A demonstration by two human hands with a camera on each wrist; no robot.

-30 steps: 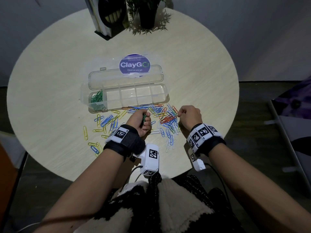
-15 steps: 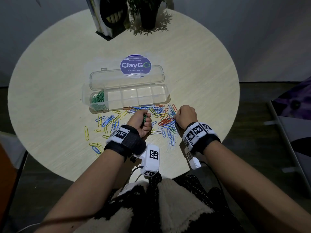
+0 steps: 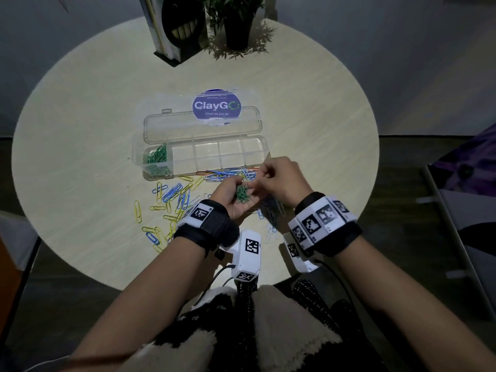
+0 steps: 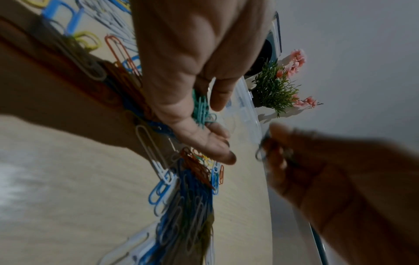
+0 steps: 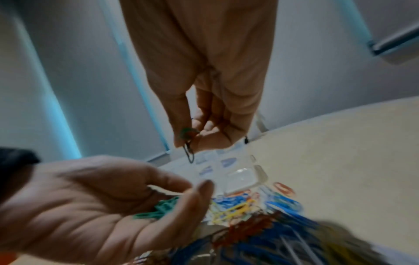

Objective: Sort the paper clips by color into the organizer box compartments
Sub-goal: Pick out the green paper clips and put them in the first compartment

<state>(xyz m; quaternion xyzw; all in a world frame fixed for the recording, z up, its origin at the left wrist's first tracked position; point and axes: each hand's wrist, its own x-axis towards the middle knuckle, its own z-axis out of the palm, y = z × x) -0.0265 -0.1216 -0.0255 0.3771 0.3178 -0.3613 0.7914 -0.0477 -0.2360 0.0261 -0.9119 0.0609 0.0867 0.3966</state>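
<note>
My left hand (image 3: 231, 189) is turned palm up over the loose pile, its fingers loosely bent, and a bunch of green paper clips (image 3: 243, 195) lies in the cupped palm (image 5: 95, 211). Just above it my right hand (image 3: 280, 178) pinches one green paper clip (image 5: 187, 138) between thumb and fingertips. The clear organizer box (image 3: 264, 153) stands open beyond both hands. Its leftmost compartment holds green clips (image 3: 157, 159); the other compartments look bare. Blue, yellow, orange and white clips (image 3: 174, 191) are scattered on the table in front of the box.
The round wooden table (image 3: 80, 130) carries a purple ClayGo sticker (image 3: 216, 106) under the box's lid. A potted plant (image 3: 237, 22) and a dark stand (image 3: 179, 25) sit at the far edge. The table's near edge is just behind my wrists.
My left fist has turned palm up and opened, showing the green clips. My right hand has risen from the pile and moved left over the left palm with one clip.
</note>
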